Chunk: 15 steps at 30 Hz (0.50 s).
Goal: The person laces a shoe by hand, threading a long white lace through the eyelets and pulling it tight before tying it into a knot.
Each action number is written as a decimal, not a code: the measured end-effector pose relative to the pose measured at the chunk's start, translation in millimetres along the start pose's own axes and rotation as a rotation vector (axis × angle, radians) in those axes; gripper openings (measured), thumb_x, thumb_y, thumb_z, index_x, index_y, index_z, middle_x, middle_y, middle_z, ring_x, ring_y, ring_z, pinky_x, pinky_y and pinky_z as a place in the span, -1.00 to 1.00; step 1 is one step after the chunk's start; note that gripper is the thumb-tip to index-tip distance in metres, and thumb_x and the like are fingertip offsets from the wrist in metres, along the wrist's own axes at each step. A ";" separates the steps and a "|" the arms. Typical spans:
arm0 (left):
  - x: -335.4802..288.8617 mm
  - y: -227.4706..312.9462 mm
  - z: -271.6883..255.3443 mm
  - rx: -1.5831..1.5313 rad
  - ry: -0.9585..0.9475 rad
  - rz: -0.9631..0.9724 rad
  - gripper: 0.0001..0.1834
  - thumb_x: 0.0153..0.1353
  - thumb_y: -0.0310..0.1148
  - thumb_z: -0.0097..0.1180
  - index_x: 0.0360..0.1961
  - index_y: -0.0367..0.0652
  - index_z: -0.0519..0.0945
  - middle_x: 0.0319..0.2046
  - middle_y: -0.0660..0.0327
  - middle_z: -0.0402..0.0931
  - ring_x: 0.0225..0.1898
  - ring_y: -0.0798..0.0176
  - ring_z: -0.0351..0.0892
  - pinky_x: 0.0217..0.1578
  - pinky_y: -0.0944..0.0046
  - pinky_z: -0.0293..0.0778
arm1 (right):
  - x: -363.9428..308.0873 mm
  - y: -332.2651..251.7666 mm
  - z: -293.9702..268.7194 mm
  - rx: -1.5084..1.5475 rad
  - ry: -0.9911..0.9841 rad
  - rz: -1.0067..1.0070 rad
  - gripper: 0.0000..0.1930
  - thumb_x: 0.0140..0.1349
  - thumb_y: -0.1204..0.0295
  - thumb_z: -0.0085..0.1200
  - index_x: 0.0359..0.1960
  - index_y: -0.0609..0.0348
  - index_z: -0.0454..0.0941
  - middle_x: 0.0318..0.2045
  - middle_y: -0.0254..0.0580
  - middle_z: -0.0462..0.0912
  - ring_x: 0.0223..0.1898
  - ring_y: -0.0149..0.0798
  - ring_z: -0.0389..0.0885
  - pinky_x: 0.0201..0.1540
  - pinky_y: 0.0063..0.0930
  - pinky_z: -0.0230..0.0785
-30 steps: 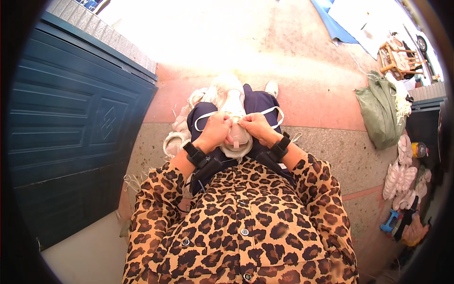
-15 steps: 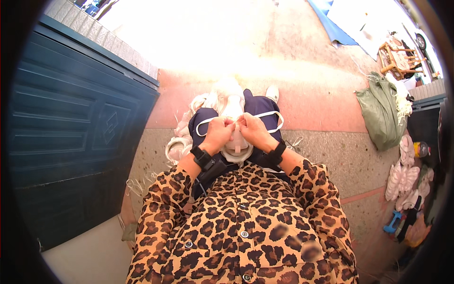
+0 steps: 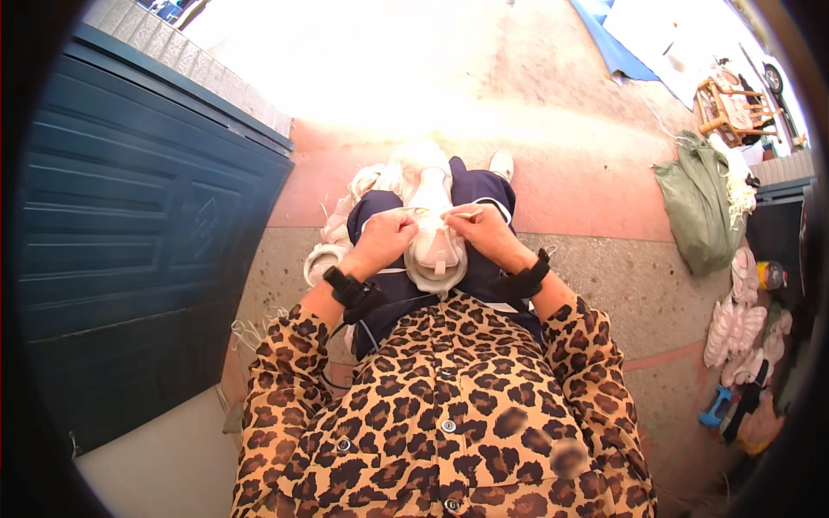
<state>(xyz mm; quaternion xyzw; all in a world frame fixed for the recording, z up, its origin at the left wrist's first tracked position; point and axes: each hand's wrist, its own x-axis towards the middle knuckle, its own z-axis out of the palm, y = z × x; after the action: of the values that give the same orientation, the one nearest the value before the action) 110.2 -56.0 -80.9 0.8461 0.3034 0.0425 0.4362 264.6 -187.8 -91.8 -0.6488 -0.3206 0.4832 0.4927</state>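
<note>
One dark blue door (image 3: 147,198) takes up the left side, the biggest thing in sight. Next comes the person's spotted shirt (image 3: 423,380) at the near edge, then dark trousers (image 3: 376,205). A green sack (image 3: 701,207) slumps on the right, with a heap of pale shoes (image 3: 732,332) on its near side. A smaller pale pile (image 3: 337,229) lies just left of the trousers, washed out by glare at its far end. The shoe (image 3: 436,246) being worked on rests between the thighs, rounded end toward the shirt. The left hand (image 3: 389,237) is at its left side, fingertips pinched on what looks like a white lace (image 3: 416,209); opposite, the right hand (image 3: 485,233) has thumb and finger closed on a strand too. Whether it is one lace, I cannot tell. The step in hand appears to be lacing; the next move seems to call for a steady, even pull from both sides.
</note>
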 end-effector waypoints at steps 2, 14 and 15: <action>5.1 -1.4 12.5 0.057 0.008 0.016 -0.80 0.05 -0.37 0.02 -0.45 -0.33 0.55 -0.56 0.01 0.51 -0.48 0.11 0.50 -0.41 0.20 0.41 | 0.4 -0.6 -1.9 0.021 -0.016 -0.029 -0.78 0.20 0.42 0.00 -0.27 0.35 0.57 -0.49 -0.33 0.59 -0.45 -0.57 0.43 -0.38 -0.66 0.31; 12.0 -4.8 15.2 -0.025 -0.053 0.002 -0.81 0.08 -0.39 -0.01 -0.47 -0.35 0.51 -0.60 0.14 0.48 -0.56 0.31 0.43 -0.46 0.31 0.37 | 5.3 -11.2 -6.3 -0.010 -0.134 -0.024 -0.77 0.19 0.41 0.00 -0.26 0.37 0.55 -0.44 -0.28 0.58 -0.41 -0.52 0.45 -0.34 -0.66 0.32; 12.4 -6.3 16.5 -0.138 -0.094 -0.071 -0.82 0.09 -0.39 -0.01 -0.46 -0.32 0.51 -0.61 0.21 0.45 -0.60 0.37 0.39 -0.53 0.37 0.32 | 5.4 -11.8 -6.5 -0.025 -0.140 -0.024 -0.77 0.19 0.41 0.00 -0.26 0.38 0.55 -0.44 -0.27 0.58 -0.40 -0.51 0.46 -0.33 -0.65 0.32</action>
<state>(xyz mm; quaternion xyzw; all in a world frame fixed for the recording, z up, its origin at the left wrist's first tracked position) 122.8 -58.3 -98.3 0.8040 0.3087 0.0082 0.5082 273.3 -181.4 -81.9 -0.6157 -0.3679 0.5173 0.4667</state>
